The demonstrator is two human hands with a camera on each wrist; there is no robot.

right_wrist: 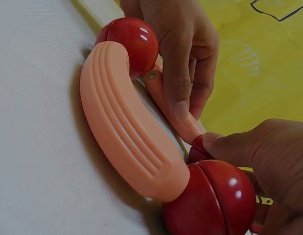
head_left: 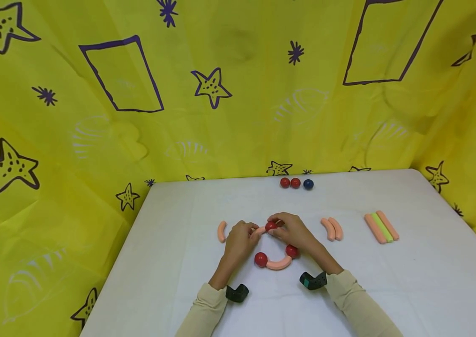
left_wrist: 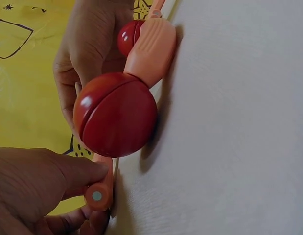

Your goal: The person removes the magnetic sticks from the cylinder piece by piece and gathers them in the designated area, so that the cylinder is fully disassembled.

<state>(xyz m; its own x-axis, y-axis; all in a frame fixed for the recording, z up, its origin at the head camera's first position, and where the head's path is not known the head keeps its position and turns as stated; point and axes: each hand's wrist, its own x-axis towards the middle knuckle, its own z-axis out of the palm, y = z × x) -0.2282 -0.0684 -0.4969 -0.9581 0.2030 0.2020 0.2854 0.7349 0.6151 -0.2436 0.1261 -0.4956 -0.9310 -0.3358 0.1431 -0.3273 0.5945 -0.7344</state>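
In the head view my left hand [head_left: 238, 239] pinches a curved peach-coloured rod [head_left: 260, 230] above the white table. A round, light metal spot shows on this rod's end [left_wrist: 97, 196] in the left wrist view. My right hand [head_left: 292, 229] holds a red ball [head_left: 271, 226] between thumb and fingers, at the other end of that rod, where the two touch. Nearer to me, another curved peach rod [head_left: 279, 265] lies with one red ball [head_left: 261, 259] at its left end and a second red ball [head_left: 291, 251] at its right end.
One curved peach rod [head_left: 221, 231] lies left of my left hand. Two more curved rods [head_left: 331, 229] lie to the right, then two straight peach rods [head_left: 375, 229] with a green rod [head_left: 383, 227] between them. Two red balls [head_left: 290, 183] and a blue ball [head_left: 308, 184] sit near the far edge.
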